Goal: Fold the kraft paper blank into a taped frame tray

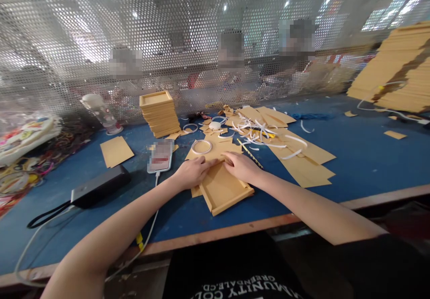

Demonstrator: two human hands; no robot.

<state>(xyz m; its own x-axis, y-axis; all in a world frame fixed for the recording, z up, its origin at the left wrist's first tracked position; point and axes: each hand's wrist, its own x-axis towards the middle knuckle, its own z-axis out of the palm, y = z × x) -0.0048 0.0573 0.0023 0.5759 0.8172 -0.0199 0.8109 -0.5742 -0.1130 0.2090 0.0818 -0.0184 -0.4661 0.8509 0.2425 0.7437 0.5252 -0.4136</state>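
A shallow brown cardboard tray with folded-up sides lies in front of me, tilted slightly on the blue table. My left hand is closed at its far left corner, fingers pressed on the far edge. At the far right of that edge, my right hand pinches the folded flap. Parts of the far side are hidden under my fingers. Just beyond my hands, a white tape ring rests on flat cardboard pieces. A neat stack of finished-looking trays stands at the back left.
A phone on a cable and a black power bank lie to my left. Paper strips and flat cardboard sheets are scattered right. A tall cardboard pile stands far right. Behind runs a perforated metal screen, with people beyond.
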